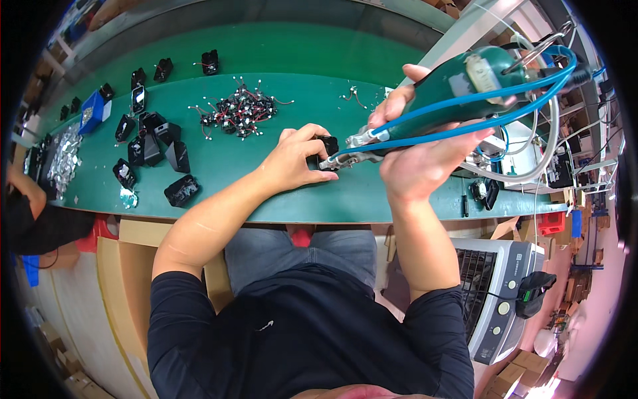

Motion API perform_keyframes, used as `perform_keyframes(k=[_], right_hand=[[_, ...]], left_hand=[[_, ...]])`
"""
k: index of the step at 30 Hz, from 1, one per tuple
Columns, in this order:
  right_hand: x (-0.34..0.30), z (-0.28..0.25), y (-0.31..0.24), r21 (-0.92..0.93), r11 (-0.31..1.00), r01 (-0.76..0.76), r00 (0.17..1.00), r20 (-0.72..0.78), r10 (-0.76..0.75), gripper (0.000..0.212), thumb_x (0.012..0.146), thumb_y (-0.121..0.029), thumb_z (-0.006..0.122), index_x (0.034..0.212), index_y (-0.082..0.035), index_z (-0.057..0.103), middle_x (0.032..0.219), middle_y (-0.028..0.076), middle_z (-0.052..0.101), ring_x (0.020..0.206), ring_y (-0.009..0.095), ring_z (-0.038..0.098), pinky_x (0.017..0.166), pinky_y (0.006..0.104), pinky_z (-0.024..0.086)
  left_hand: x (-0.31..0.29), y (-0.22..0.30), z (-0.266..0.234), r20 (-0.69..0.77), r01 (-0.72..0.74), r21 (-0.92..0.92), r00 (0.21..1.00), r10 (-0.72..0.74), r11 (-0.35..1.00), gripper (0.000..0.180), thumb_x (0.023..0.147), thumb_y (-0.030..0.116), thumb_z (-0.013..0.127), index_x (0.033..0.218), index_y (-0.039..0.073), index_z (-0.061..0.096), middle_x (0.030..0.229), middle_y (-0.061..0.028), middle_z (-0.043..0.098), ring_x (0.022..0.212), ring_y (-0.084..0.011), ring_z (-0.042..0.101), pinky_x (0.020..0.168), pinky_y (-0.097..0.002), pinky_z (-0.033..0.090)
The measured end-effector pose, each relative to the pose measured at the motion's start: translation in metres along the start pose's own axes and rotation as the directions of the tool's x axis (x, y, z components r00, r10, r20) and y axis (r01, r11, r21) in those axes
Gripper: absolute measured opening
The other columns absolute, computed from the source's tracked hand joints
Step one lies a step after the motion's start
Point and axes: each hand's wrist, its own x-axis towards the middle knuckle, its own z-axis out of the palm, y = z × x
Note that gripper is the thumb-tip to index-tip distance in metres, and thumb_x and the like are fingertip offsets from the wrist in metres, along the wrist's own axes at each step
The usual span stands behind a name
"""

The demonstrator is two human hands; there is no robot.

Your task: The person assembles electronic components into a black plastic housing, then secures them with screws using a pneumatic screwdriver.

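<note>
My left hand (292,158) is closed around a small black plastic housing (328,147) on the green bench, fingers on its far side and thumb on the near side. My right hand (415,156) grips a green power screwdriver (445,83) with blue air hoses (478,122) along it. The tool hangs at a slant, and its metal tip (330,161) reaches into or against the housing. My left fingers and the tip hide most of the inside of the housing.
A heap of small wired parts (240,110) lies beyond my left hand. Several black housings (153,136) stand at the left, near a blue bin (93,112) and silvery pieces (65,159). A slim black screwdriver (465,205) lies right. Another person's arm (26,191) shows far left.
</note>
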Motion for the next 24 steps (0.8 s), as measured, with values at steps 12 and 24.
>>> perform_keyframes(k=[12,24], right_hand=[[-0.006,-0.005,0.020,0.040,0.999,-0.011,1.000,0.005,0.011,0.109,0.087,-0.092,0.035,0.121,0.010,0.056,0.084,0.011,0.061,0.069,0.016,0.060,0.056,0.0283,0.049],[-0.004,-0.007,0.018,-0.009,1.000,-0.003,1.000,0.015,0.004,0.109,0.087,-0.092,0.034,0.121,0.010,0.056,0.074,0.009,0.060,0.067,0.015,0.060,0.058,0.0279,0.050]], left_hand=[[-0.001,0.001,-0.001,0.046,0.073,-0.023,0.996,-0.072,0.997,0.041,0.067,0.032,0.095,0.098,0.011,0.078,0.129,-0.0077,0.063,0.111,-0.0281,0.059,0.097,-0.0381,0.043],[0.000,0.000,-0.001,0.004,0.039,-0.059,0.999,-0.039,0.997,0.038,0.067,0.037,0.094,0.082,0.009,0.073,0.125,-0.0101,0.063,0.107,-0.0294,0.061,0.096,-0.0399,0.041]])
